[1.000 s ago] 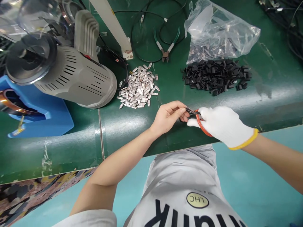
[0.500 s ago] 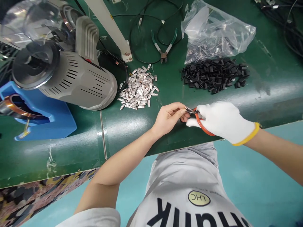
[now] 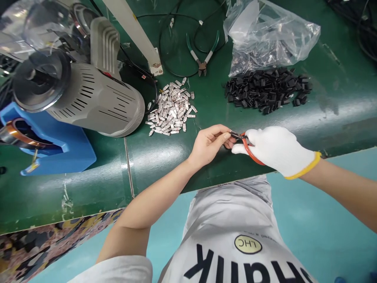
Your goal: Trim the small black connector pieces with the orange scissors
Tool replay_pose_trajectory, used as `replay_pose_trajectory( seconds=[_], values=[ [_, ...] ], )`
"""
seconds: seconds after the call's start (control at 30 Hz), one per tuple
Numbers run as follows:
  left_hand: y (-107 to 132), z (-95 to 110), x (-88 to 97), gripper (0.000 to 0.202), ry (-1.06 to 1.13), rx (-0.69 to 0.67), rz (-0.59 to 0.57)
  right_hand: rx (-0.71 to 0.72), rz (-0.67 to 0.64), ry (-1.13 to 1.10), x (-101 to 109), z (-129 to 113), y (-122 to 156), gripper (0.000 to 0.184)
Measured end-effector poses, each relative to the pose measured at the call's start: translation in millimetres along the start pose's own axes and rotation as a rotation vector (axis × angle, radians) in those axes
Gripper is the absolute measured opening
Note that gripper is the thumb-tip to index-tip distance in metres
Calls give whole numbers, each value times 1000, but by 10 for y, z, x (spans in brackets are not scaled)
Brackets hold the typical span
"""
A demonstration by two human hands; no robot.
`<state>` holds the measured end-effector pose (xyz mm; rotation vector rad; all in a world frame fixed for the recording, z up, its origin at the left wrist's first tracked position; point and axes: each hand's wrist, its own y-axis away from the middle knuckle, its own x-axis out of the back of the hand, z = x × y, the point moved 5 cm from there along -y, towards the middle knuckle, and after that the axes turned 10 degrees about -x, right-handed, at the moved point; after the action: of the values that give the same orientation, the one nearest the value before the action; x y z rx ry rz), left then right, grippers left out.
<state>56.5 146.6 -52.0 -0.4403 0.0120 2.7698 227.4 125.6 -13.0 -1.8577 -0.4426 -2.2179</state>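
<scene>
My right hand (image 3: 277,149), in a white glove with a yellow cuff, is closed round orange-handled pliers (image 3: 250,151) at the near edge of the green table (image 3: 165,153). The pliers' jaws point left toward my bare left hand (image 3: 210,143), whose thumb and fingers pinch something small at the jaw tips; I cannot make out what it is. A heap of small silver metal parts (image 3: 172,112) lies just beyond my left hand. A heap of small black parts (image 3: 266,90) lies beyond my right hand.
A grey motor-like machine (image 3: 88,98) lies at the left over a blue plastic tray (image 3: 59,149). Green-handled cutters (image 3: 202,55) and black cables lie at the back. A clear plastic bag (image 3: 271,33) holding more black parts sits behind the black heap.
Both hands stay together at the table edge with only slight shifts; the view has drifted a little.
</scene>
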Motion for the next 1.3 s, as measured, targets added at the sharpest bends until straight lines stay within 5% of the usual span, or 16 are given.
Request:
replay_pose_trajectory(
  seconds=[0.23, 0.77, 1.3],
  values=[
    [7, -10, -2, 30, -21, -14, -6, -62, -3, -68, 143, -11, -81, 66],
    [4, -29, -5, 27, -25, -32, -9, -125, -249, -103, 82, -48, -55, 76],
    [9, -8, -32, 29, -29, 19, 5, -229, -347, -112, 129, -75, -18, 78]
  ],
)
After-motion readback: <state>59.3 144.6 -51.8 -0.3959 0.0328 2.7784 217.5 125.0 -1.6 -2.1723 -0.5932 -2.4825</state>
